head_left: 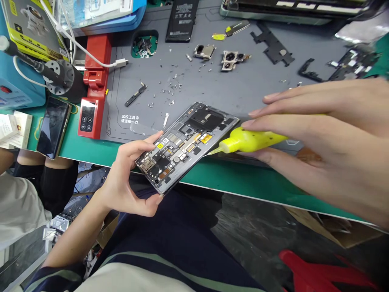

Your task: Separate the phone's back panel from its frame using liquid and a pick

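My left hand (127, 178) grips the near end of an opened phone (185, 142), its back cover off and its circuit boards showing. The phone is tilted over the front edge of the bench. My right hand (328, 138) is closed round a yellow squeeze bottle (252, 140) with a thin nozzle. The nozzle tip touches the phone's right edge near its middle.
A grey repair mat (212, 85) carries several loose screws, camera modules (232, 59), black brackets (273, 44) and a battery (181, 20). A red device (92, 93) and a dark phone (54, 126) lie at the left. Another person's clothing shows at far left.
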The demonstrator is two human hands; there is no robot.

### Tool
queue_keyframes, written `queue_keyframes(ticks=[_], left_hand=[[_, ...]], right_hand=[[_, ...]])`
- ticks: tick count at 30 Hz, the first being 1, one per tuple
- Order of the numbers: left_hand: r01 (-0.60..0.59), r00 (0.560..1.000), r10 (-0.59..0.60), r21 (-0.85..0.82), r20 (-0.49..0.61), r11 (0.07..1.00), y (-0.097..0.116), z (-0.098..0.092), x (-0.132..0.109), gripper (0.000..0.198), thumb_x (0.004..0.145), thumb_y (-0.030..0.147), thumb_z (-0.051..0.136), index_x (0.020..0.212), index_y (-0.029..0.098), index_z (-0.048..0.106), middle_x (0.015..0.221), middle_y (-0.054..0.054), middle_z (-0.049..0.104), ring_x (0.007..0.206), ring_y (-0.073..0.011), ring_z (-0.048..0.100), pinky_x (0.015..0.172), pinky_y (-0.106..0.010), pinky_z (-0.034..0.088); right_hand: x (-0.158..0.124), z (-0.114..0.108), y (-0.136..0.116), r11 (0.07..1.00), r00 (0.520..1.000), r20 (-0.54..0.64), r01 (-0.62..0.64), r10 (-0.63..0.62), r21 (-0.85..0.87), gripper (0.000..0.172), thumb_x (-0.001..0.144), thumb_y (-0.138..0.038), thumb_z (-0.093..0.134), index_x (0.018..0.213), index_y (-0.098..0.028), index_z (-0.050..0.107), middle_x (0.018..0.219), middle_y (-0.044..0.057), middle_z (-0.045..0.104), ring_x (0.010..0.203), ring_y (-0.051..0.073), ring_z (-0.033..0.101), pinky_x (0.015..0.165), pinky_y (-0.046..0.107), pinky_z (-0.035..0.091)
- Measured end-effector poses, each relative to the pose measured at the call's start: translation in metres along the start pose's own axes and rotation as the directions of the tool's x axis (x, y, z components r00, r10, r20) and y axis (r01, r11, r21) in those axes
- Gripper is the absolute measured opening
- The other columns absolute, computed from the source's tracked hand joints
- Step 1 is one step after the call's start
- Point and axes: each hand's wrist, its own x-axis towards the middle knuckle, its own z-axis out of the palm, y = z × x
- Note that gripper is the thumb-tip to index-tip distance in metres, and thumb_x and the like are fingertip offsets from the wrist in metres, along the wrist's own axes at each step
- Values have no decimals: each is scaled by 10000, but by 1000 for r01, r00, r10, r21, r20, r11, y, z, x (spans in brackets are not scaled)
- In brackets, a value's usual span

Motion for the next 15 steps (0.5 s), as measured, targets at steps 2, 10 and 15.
queue_keyframes(ticks=[2, 10, 15], left_hand=[[-10, 1000, 10, -4, -1, 1000, 0, 0, 0, 1241, 633, 281, 1054, 1696, 262, 413, 1800, -279, 521, 1716, -501, 517, 1375, -665, 529], [-11, 1000, 10, 36, 26, 999, 1, -3, 1, 1242, 622, 248, 1055, 1679, 261, 402, 1794, -319, 515, 1709, -516, 518, 1356, -679, 536], [-1, 1000, 0, 39, 20, 999, 1, -3, 0, 1257, 619, 273, 1072, 1682, 279, 401, 1797, -299, 520, 1699, -507, 537, 1359, -663, 539]], right_hand=[[1, 1, 2, 1000, 1000, -15, 12, -12, -10, 227, 1139, -421, 752, 1343, -329, 710, 1344, 75, 805, 1359, 385, 777, 1142, 613, 635], [2, 2, -2, 1000, 999, -38, 19, -18, 18, 222, 1128, -345, 760, 1346, -319, 730, 1372, 113, 806, 1323, 407, 786, 1097, 616, 619], [5, 3, -3, 995, 995, -43, 91, -92, -32, 228, 1119, -294, 767, 1339, -249, 727, 1332, 163, 804, 1263, 455, 802, 1024, 619, 633]])
